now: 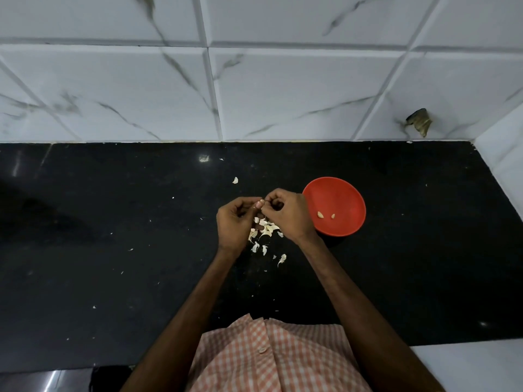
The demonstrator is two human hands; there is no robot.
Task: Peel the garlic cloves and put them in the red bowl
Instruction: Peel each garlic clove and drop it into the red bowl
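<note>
Now your left hand (235, 219) and right hand (288, 213) meet above the black worktop (113, 222), fingers curled, and both grips pinch one small garlic clove (259, 204) at the fingertips. It is mostly hidden by your fingers, so you cannot tell how much skin is on it. Right under your hands a pile of garlic skins (264, 230) lies on the worktop, with a few scraps scattered towards you and one loose skin (235, 180) further back. Just beside your right hand sits the red bowl (339, 193), and in it lie two peeled cloves (320, 214), close together on the near side.
</note>
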